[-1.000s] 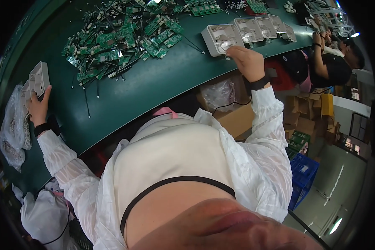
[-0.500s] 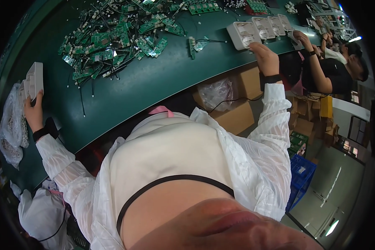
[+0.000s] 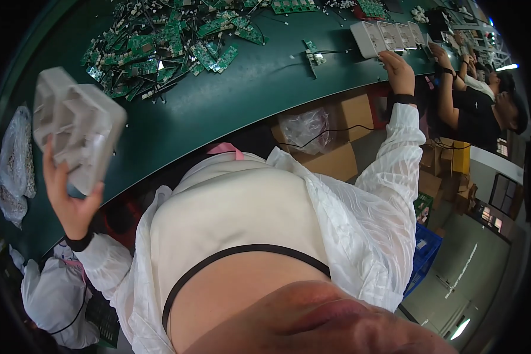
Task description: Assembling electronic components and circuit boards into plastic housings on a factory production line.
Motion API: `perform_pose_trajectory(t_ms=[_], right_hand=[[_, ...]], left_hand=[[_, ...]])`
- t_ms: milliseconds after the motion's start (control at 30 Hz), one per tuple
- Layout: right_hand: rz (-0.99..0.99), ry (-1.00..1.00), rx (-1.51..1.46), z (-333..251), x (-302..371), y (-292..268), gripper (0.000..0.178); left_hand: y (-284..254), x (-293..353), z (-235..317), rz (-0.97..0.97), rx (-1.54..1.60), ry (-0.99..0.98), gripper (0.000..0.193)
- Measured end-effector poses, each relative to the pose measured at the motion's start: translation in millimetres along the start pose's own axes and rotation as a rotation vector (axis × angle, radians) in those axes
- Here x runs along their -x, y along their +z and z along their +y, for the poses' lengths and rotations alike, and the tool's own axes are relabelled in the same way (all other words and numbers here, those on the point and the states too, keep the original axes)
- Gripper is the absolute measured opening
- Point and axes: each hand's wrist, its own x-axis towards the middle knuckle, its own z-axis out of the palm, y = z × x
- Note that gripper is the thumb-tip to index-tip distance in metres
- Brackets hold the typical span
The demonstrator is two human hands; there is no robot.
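Note:
My left hand (image 3: pixel 71 203) is closed on a white plastic housing (image 3: pixel 103 115) with inner ribs and hollows, raised above the left end of the table and slightly blurred. I cannot tell whether it is one piece or two together. My right hand (image 3: pixel 399 74) reaches to the far right, its fingers pinched at the near edge of the closest white housing (image 3: pixel 367 40) in a row of open housings (image 3: pixel 389 34). Just left of that row lies a single small green circuit board (image 3: pixel 312 57) with white connectors and a dark wire.
A big heap of green circuit boards (image 3: pixel 171 41) with wires covers the far middle of the green table (image 3: pixel 218 106). A clear bag of small parts (image 3: pixel 13 171) lies at the left. Below the front edge stands a cardboard box (image 3: pixel 333 162). Another person (image 3: pixel 472 115) works at the right.
My left hand has lifted the white housing from the left end of the table and brought it nearer. My right hand, the housing row and the single board have shifted right.

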Motion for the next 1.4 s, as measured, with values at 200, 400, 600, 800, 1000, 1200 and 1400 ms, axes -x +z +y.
perform_pose_trajectory(t_ms=[200,400,600,800,1000,1200,1400], right_hand=[[0.049,-0.134,0.128,6.7,1.9,9.5,0.017],[0.04,0.044,0.4,-33.9,10.7,10.9,0.03],[0.104,-0.266,0.113,-110.7,-1.4,42.7,0.032],[0.076,-0.124,0.079,-86.4,-26.9,68.0,0.026],[0.285,0.165,-0.988,-81.3,-34.5,66.6,0.018],[0.246,0.068,-0.746,-134.5,-30.3,52.2,0.017],[-0.23,0.279,-1.362,-188.0,-20.6,67.2,0.019]], left_hand=[[43.5,-0.8,58.8,-0.312,0.127,0.169,0.056],[70.3,6.4,80.4,-0.367,0.096,0.141,0.053],[80.0,12.0,89.2,-0.337,0.056,0.111,0.051],[79.7,15.6,89.2,-0.319,0.053,0.119,0.051],[79.5,24.0,76.6,-0.341,0.12,0.132,0.051],[81.2,29.5,69.3,-0.365,0.09,0.119,0.051],[93.4,34.8,69.1,-0.373,0.063,0.116,0.053]])
